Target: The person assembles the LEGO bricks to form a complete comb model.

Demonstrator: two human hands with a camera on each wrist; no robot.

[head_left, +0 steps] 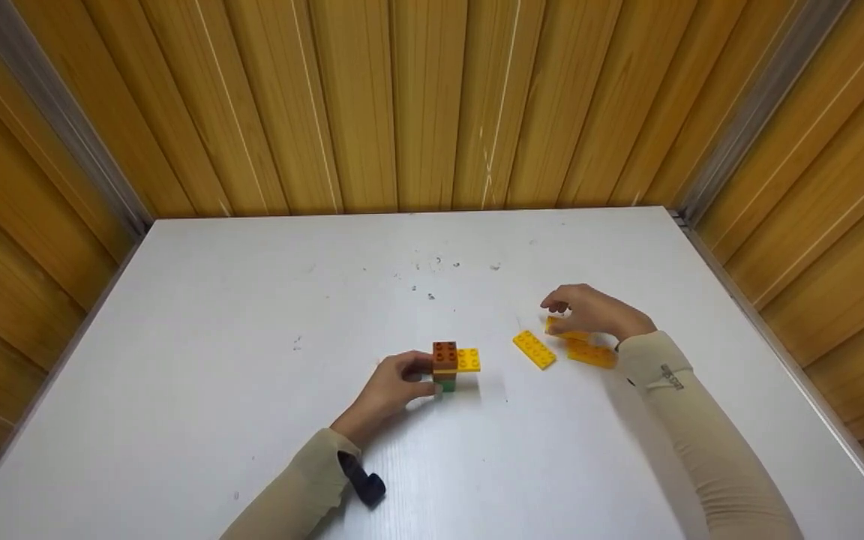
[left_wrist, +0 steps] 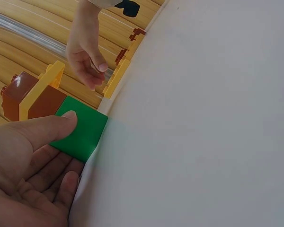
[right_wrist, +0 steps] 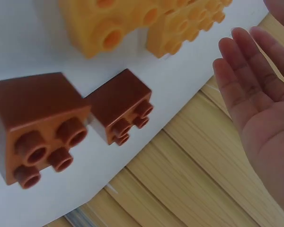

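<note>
Brick stack (head_left: 445, 367), head view: clamped in the left hand (head_left: 391, 384) at its 9 o'clock; pressure on the yellow plate (head_left: 469, 359) overhanging toward 3 o'clock might tip it. Toward 2 o'clock, the right hand (head_left: 589, 310), fingers loosely apart, lies over three loose yellow bricks (head_left: 534, 349), contact unclear. 
Left wrist view: low thumb hold might let upper pieces twist; stack comprises one green brick (left_wrist: 87, 132), two brown bricks (left_wrist: 44, 103), one yellow plate. 
Right wrist view: two loose four-stud blocks (right_wrist: 42, 99) toward 9 o'clock, which a low forearm could knock.

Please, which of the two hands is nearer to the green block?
Left. The left hand grips the green block; the right hand is away from it, to the right, near the yellow bricks.
</note>
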